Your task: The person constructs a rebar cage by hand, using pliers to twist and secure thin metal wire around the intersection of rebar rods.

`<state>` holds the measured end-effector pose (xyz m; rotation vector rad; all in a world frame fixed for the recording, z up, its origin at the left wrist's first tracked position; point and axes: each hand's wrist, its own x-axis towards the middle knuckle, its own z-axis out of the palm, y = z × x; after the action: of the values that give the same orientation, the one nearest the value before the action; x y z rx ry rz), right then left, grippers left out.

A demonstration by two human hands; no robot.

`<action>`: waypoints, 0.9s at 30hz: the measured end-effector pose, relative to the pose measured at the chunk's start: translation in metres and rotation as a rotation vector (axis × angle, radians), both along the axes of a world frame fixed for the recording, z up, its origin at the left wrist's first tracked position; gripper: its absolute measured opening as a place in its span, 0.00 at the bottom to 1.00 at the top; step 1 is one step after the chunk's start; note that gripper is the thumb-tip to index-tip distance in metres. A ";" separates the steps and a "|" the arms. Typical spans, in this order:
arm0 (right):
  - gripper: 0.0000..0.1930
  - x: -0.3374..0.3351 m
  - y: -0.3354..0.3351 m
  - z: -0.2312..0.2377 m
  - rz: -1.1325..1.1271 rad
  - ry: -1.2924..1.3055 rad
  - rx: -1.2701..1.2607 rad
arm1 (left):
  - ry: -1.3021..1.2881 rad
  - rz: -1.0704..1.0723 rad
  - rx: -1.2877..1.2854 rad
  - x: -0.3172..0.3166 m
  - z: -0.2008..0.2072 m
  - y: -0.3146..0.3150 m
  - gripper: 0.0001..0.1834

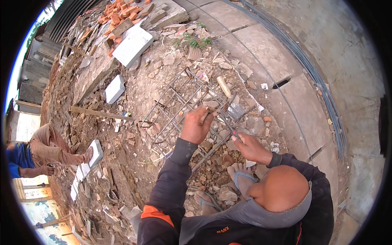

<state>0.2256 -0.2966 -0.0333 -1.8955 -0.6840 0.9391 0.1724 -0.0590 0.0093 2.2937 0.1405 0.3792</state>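
Note:
A grid of tied steel rebar (178,97) lies over the rubble in front of me. My left hand (197,124) is closed over its near right part, thumb and fingers pinched together; what they hold is hidden. My right hand (254,148) grips a slim dark hand tool (227,123) with a reddish spot by the fingers. The tool slants up and left to the bars beside my left fingertips. I cannot make out its working end. A short pale wooden stick (223,86) lies just beyond the grid's right side.
My sandalled feet (241,176) stand on broken rubble. Long steel bars (304,61) run along the wall over concrete slabs (261,51). White blocks (132,45), a wooden plank (101,114) and orange bricks (118,16) lie beyond. Another person (45,149) sits at the left.

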 end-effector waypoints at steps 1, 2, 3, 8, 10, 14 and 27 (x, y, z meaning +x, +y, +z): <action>0.20 0.001 -0.001 0.007 0.017 0.032 -0.052 | 0.002 -0.001 0.002 -0.001 -0.001 0.001 0.05; 0.21 0.001 -0.001 0.011 0.034 0.063 -0.105 | -0.046 -0.002 0.018 -0.002 -0.004 0.004 0.05; 0.21 0.000 -0.002 0.011 0.033 0.066 -0.104 | -0.094 -0.003 0.034 -0.004 -0.007 0.006 0.06; 0.23 -0.002 -0.016 0.008 0.030 0.001 -0.014 | -0.084 0.033 0.038 -0.003 -0.008 0.004 0.07; 0.22 0.001 -0.021 0.018 0.082 0.024 -0.061 | -0.040 0.059 0.082 -0.003 -0.006 0.004 0.07; 0.23 0.001 -0.030 0.010 0.100 0.230 -0.129 | -0.083 0.044 0.018 -0.003 0.003 0.000 0.08; 0.33 -0.004 -0.013 0.013 0.027 0.064 -0.117 | -0.057 -0.053 0.026 0.006 0.008 0.004 0.08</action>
<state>0.2212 -0.3100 -0.0202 -1.9532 -0.6292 1.0729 0.1789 -0.0546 0.0170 2.3052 0.0466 0.4210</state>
